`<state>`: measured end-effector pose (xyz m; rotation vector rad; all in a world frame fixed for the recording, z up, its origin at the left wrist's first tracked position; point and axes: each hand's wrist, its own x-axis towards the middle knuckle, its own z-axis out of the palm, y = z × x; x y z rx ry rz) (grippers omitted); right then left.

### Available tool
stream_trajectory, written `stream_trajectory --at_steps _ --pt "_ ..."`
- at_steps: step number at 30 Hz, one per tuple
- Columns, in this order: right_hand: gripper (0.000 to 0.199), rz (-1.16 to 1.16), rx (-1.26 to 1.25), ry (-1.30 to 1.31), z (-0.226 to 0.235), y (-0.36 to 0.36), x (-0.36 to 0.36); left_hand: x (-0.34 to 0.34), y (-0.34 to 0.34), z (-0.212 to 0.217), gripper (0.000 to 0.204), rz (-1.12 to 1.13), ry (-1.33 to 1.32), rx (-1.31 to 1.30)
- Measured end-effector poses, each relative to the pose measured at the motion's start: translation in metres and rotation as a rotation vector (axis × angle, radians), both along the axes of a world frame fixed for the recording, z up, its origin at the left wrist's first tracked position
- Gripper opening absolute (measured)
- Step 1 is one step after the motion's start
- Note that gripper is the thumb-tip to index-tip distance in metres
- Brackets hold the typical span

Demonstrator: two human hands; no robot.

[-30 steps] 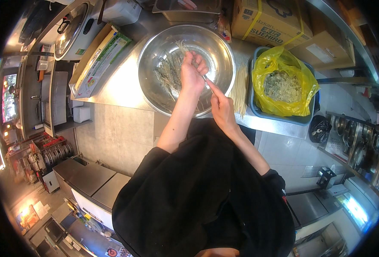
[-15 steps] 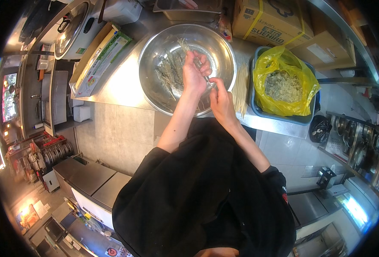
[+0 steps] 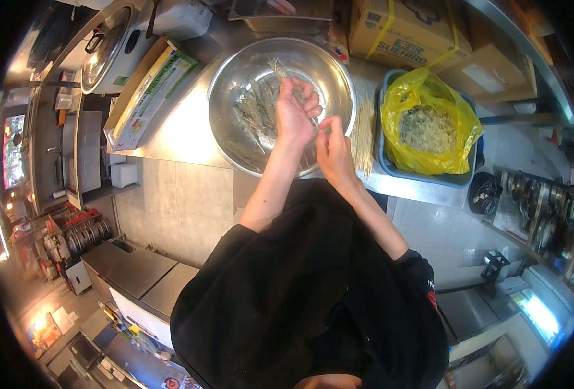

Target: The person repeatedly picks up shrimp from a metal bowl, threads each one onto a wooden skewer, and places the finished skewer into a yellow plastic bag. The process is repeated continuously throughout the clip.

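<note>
Over a wide steel bowl (image 3: 335, 81), my left hand (image 3: 295, 110) is closed around a raw greyish shrimp (image 3: 276, 67). Its whiskery end sticks out above my fingers; the rest is hidden in the fist. Just right of it, near the bowl's front rim, my right hand (image 3: 334, 146) is closed in a pinch, thumb and forefinger by the lower side of the left fist. What lies in that pinch is too small to make out. More raw shrimp (image 3: 254, 113) lie heaped in the bowl's left half. Thin bamboo skewers (image 3: 365, 133) rest side by side right of the bowl.
Right of the skewers stands a blue bin (image 3: 381, 146) lined with a yellow plastic bag (image 3: 452, 155), holding pale translucent pieces (image 3: 428, 133). Cardboard boxes (image 3: 410, 32) and a steel pan (image 3: 280, 23) are behind. A long open carton (image 3: 147, 97) sits at the left.
My right fingers have curled in a little against the left fist. The left hand keeps its hold on the shrimp, and the whole view has shifted slightly.
</note>
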<state>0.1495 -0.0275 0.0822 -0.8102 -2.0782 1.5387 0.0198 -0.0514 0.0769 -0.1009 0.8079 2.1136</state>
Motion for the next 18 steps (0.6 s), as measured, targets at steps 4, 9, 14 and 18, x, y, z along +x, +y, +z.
stream_trajectory --at_steps 4,9,14,18 --pt "0.014 0.019 -0.06 -0.023 -0.004 0.002 -0.001 0.001 -0.001 0.002 0.029 0.004 -0.018 -0.019" --pt "0.014 -0.009 -0.005 0.019 -0.012 0.005 -0.008 0.0 -0.002 -0.005 0.032 -0.011 -0.04 -0.026" --pt "0.01 0.046 0.056 -0.078 -0.016 0.002 0.01 -0.016 -0.01 -0.002 0.038 -0.006 0.019 -0.004" --pt "0.009 0.019 0.023 -0.062 -0.022 -0.004 0.013 -0.017 -0.011 -0.007 0.04 0.002 0.03 -0.02"
